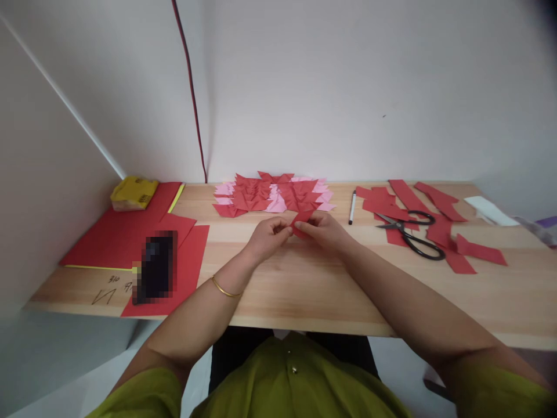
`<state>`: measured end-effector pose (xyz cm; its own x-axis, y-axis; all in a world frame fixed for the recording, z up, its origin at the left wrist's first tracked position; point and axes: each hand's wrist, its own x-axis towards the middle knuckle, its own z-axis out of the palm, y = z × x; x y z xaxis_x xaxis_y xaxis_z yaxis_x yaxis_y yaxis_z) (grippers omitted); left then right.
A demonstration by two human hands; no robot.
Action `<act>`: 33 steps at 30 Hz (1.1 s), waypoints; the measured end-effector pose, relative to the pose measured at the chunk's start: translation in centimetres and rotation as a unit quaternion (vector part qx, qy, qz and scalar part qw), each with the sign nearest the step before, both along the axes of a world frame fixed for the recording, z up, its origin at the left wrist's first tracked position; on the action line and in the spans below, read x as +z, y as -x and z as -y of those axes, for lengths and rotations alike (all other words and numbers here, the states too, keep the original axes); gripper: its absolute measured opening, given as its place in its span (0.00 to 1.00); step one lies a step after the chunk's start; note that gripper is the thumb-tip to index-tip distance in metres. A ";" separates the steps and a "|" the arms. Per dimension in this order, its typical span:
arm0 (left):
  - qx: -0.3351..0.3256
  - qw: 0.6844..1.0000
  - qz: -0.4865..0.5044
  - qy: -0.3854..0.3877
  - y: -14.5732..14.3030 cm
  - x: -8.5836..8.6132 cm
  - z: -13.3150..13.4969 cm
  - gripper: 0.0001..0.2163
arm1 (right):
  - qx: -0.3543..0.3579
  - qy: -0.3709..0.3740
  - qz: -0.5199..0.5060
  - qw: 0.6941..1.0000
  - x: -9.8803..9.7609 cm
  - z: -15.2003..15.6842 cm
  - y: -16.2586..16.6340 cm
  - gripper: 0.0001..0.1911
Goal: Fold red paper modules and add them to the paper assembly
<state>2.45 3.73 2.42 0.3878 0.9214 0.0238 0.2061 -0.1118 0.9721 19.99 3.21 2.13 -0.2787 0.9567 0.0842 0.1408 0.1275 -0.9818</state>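
A small piece of red paper (301, 224) is pinched between my two hands above the middle of the table. My left hand (270, 237) grips its left edge with thumb and fingertips. Around its right side close the fingers of my right hand (324, 231); they partly cover it, so its exact folds cannot be made out. Just beyond my hands, rows of folded red paper pieces (252, 194) and pink paper pieces (277, 199) with pointed tips lie near the wall.
Scissors (407, 232) with black handles lie among red paper scraps (439, 229) on the right, near a marker (352, 208) and white paper (489, 210). Large red sheets (117, 232), a yellow packet (134, 193) and a blurred dark object (156, 267) occupy the left of the wooden table (278, 290).
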 end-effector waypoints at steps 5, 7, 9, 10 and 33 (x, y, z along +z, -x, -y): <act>0.002 0.999 -0.027 -0.031 0.0 0.1 -0.1 0.08 | -0.006 -0.059 0.078 0.995 0.1 0.1 0.0 0.12; 0.012 0.999 -0.034 -0.035 0.0 0.1 -0.2 0.08 | -0.005 -0.076 0.109 0.991 0.3 0.1 0.1 0.13; 0.024 0.998 -0.031 -0.039 0.0 0.0 -0.2 0.07 | 0.004 -0.089 0.123 0.988 0.4 0.2 0.1 0.13; 0.030 0.998 -0.028 -0.040 0.0 -0.1 -0.2 0.07 | 0.008 -0.092 0.125 0.988 0.4 0.2 0.2 0.13; -0.014 0.993 -0.088 -0.074 0.1 -0.4 -0.2 0.08 | 0.010 -0.126 0.114 0.985 0.1 0.3 0.3 0.10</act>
